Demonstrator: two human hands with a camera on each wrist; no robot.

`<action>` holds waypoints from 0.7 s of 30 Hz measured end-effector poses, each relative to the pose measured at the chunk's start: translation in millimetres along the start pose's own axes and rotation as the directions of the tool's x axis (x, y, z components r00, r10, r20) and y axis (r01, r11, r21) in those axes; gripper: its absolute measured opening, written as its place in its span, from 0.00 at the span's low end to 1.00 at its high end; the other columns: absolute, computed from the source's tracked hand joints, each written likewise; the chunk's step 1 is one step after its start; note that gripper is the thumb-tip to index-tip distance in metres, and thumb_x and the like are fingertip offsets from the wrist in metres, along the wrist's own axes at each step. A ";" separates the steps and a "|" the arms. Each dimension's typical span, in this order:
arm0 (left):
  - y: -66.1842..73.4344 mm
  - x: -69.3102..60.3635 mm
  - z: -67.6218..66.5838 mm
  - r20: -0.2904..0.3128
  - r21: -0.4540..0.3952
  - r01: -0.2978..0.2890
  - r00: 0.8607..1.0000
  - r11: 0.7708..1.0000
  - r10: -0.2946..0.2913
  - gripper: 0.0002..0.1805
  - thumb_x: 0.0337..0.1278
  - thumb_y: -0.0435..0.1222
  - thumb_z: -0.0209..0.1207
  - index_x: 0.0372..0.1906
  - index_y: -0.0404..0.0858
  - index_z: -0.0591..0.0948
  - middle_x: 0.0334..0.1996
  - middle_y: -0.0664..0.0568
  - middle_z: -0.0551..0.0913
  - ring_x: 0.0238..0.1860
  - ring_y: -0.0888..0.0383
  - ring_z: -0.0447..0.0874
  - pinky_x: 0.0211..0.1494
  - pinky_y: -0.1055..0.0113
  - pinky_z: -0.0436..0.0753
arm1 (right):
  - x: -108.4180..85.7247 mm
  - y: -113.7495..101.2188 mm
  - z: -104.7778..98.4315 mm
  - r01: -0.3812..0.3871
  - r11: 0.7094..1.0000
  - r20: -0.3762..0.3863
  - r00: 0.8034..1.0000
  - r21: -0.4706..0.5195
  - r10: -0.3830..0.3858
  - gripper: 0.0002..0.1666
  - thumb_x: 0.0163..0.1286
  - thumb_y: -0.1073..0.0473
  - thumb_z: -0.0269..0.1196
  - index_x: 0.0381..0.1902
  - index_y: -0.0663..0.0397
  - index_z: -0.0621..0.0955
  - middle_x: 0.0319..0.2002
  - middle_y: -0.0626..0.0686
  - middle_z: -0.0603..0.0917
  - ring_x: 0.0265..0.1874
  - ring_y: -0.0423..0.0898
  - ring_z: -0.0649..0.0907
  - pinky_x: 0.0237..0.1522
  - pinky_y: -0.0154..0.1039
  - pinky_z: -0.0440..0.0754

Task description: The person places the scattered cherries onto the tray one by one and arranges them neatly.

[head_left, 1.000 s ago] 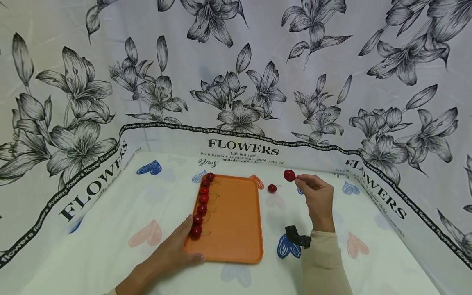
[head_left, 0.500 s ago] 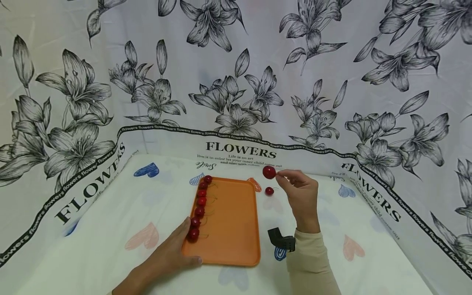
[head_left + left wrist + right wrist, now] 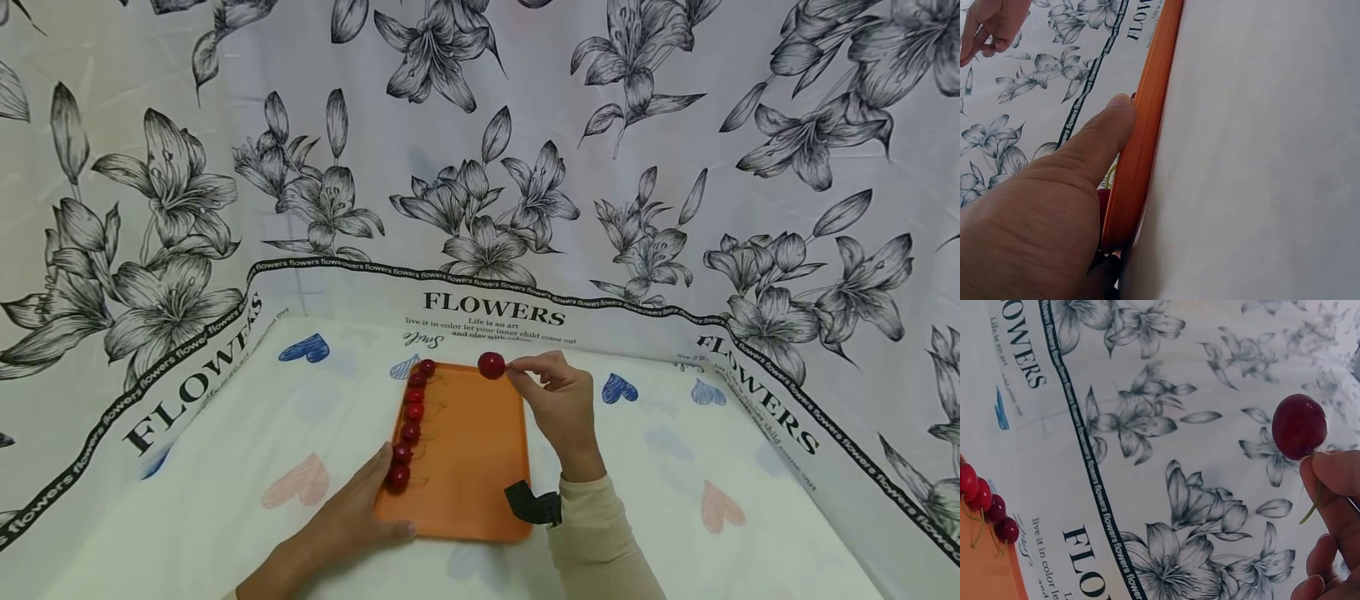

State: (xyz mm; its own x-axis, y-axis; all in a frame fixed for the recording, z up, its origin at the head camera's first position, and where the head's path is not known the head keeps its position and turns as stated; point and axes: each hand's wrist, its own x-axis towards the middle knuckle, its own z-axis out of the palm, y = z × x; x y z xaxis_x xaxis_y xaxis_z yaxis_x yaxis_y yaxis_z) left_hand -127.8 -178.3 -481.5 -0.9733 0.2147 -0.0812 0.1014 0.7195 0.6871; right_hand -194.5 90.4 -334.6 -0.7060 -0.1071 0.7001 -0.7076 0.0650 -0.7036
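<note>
My right hand (image 3: 562, 408) pinches a dark red cherry (image 3: 491, 365) by its stem, held up above the far right part of the orange tray (image 3: 472, 475). In the right wrist view, thumb and forefinger meet at the stem (image 3: 1314, 494) just below the fruit. A row of several cherries (image 3: 410, 432) lines the tray's left edge, their stems pointing right. My left hand (image 3: 341, 521) holds the tray's near left corner, fingers along the left side, thumb against the near edge. The left wrist view shows that thumb (image 3: 1110, 125) on the tray rim (image 3: 1141, 150).
The tray lies on a white cloth (image 3: 675, 517) printed with hearts. Behind it rises a curtain (image 3: 480, 83) with black lily drawings and a dark lettered band. A black strap device (image 3: 532, 502) juts from my right wrist over the tray's near right side.
My right hand has carried the cherry leftward, from right of the tray to over it. A loose cherry on the cloth is now hidden behind that hand. My left hand stays at the tray.
</note>
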 end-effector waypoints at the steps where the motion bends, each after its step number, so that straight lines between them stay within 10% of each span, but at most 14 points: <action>1: 0.0 -0.3 0.4 0.000 0.000 0.004 1.000 1.000 -0.004 0.68 0.34 0.66 0.68 0.77 0.38 0.48 0.76 0.47 0.47 0.73 0.44 0.46 0.69 0.45 0.56 | -1.1 -3.8 3.2 -0.004 1.000 0.006 1.000 0.000 0.004 0.06 0.57 0.79 0.66 0.33 0.73 0.85 0.27 0.61 0.82 0.30 0.47 0.70 0.33 0.46 0.59; 21: -1.6 -0.2 1.0 -0.005 -0.003 -0.003 1.000 1.000 0.003 0.68 0.34 0.66 0.69 0.77 0.39 0.48 0.76 0.48 0.48 0.73 0.45 0.47 0.69 0.46 0.56 | -27.0 -8.6 48.4 -0.137 0.990 0.137 0.980 -0.042 0.141 0.04 0.60 0.73 0.66 0.34 0.69 0.86 0.29 0.60 0.85 0.33 0.51 0.75 0.37 0.53 0.65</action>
State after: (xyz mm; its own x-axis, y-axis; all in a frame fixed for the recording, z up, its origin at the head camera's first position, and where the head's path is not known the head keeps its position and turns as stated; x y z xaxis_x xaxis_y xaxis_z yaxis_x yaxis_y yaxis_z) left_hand -127.5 -178.9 -483.3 -0.9740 0.2135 -0.0759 0.1034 0.7171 0.6892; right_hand -168.0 44.7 -353.3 -0.7882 -0.2319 0.5701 -0.6049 0.1208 -0.7871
